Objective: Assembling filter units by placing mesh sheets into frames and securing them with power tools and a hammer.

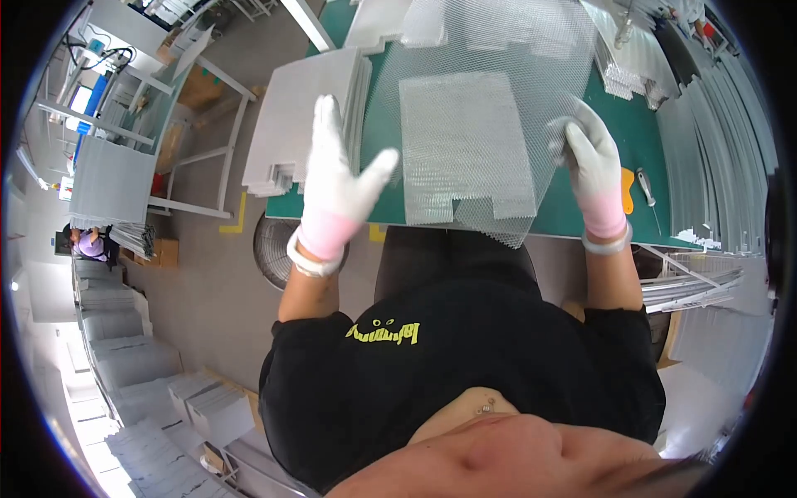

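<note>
A large sheet of thin see-through mesh (552,79) spreads over the table, its near corner hanging past the front edge. My right hand (596,166), in a white glove with a pink cuff, has thumb and fingers closed on the sheet's right edge. My left hand (339,187), gloved the same way, is raised to the left of the sheet with its fingers stretched up and thumb spread, holding nothing. Between the hands, a silvery mesh panel (465,141) with a notched near edge lies under the sheet. Beside my left hand stands a stack of pale notched panels (303,91).
The table has a green top (564,217). Near its right edge lie an orange scraper (627,192) and a screwdriver (646,187). More silvery panels (631,62) are piled at the far right. A round fan (278,256) stands on the floor to the left; a person (87,243) is farther off.
</note>
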{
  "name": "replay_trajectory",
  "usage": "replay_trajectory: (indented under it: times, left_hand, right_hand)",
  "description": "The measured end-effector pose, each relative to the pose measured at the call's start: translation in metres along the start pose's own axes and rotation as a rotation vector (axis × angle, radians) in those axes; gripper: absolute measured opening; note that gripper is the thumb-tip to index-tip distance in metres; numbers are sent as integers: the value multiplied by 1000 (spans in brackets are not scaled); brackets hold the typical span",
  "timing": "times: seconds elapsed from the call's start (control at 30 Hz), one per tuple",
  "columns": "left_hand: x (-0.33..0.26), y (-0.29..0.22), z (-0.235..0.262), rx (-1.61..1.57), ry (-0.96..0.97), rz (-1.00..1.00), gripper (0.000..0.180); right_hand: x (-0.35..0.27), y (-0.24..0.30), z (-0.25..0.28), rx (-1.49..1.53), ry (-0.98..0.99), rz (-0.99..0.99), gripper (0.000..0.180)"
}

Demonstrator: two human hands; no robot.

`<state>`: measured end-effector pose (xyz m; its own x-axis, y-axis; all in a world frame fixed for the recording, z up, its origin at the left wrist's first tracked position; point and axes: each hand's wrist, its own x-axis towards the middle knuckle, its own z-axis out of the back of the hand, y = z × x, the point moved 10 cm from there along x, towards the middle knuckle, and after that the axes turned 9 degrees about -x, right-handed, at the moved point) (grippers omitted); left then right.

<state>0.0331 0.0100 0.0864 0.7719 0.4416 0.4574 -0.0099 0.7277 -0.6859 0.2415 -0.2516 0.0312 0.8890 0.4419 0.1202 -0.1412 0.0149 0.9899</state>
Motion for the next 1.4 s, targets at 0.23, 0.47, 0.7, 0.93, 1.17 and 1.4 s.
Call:
replay_trajectory:
  times: [0.23, 0.47, 0.7, 0.93, 1.17, 1.4]
  left_hand:
    - [-40, 76, -82, -987, 12, 445, 79]
    - [-65, 121, -54, -785, -222, 398, 88]
    - [-65, 94, -75, -1120, -53, 576, 83]
    - [-41, 99, -89, -723, -49, 454, 49]
    - [-32, 86, -108, -6, 23, 49, 68]
    - [-30, 102, -132, 277, 185, 87, 79]
  right_hand:
    - [24, -39, -25, -131, 118, 27, 46]
    - [11, -46, -19, -12, 74, 125, 49]
    - [15, -56, -19, -107, 90, 116, 47]
    - [4, -62, -27, -186, 333, -114, 65]
    - [-2, -86, -30, -630, 287, 97, 80]
    - [-2, -111, -38, -799, 273, 165, 74]
